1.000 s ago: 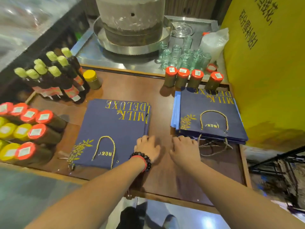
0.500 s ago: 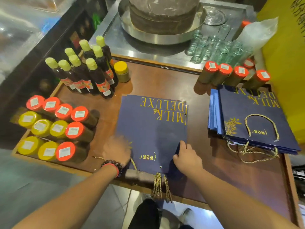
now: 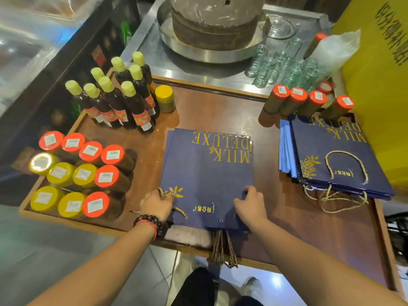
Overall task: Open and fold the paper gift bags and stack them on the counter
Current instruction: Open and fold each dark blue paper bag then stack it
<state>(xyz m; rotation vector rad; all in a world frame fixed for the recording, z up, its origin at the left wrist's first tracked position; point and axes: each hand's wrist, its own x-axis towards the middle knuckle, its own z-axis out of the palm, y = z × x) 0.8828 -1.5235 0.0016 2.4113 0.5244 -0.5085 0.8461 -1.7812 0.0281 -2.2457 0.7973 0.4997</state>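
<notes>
At the middle of the frame, a flat navy gift bag (image 3: 207, 177) lay on the wooden counter (image 3: 220, 111), its near edge and gold cords hanging over the counter's front rim. The left hand (image 3: 157, 204) gripped the bag's lower left corner, fingers curled round a cord handle. The right hand (image 3: 251, 206) pinched its lower right edge. At the right of the frame lay a stack of bags (image 3: 331, 157), well apart.

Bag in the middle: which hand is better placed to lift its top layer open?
Probably the right hand: its fingers curl over the middle bag's near right edge. The left hand sits at the near left corner by a rope handle, so it can hold the bag down.
</notes>
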